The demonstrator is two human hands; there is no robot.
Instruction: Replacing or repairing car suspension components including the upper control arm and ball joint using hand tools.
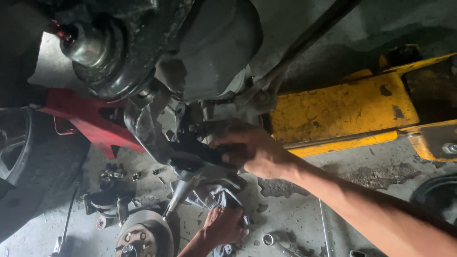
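Landmark: the black arm (197,154), a dark suspension piece hanging below the car's underside, mid-frame.
Right hand: the right hand (252,150) comes in from the lower right and wraps the outer end of the arm; its fingers are curled tight around the metal, thumb on the near side.
Left hand: the left hand (223,226) sits below the arm, near the floor; fingers closed on a crumpled grey rag (214,195) that bunches up toward the arm's joint.
Joint: a pale tapered stud (181,192) points down and left from under the arm, just above the rag.
Hub: the shiny hub (90,47) and its dark housing stand up and left of the arm.
Stand: a red stand (88,119) props the car just left of the arm.
Jack: a yellow jack (342,112) lies right of the arm, on the floor.
Disc: a brake disc (143,235) lies below-left of the arm, beside loose nuts (114,171).
Wrench: a wrench (278,242) rests on the floor below the right forearm.
Doing it well: judging by the grip, the arm needs steady support from the right hand while the rag works beneath; keeping the rag clear of the stud's taper and the wrists away from the housing's edges looks wise. Light is poor, so feel matters more than sight.
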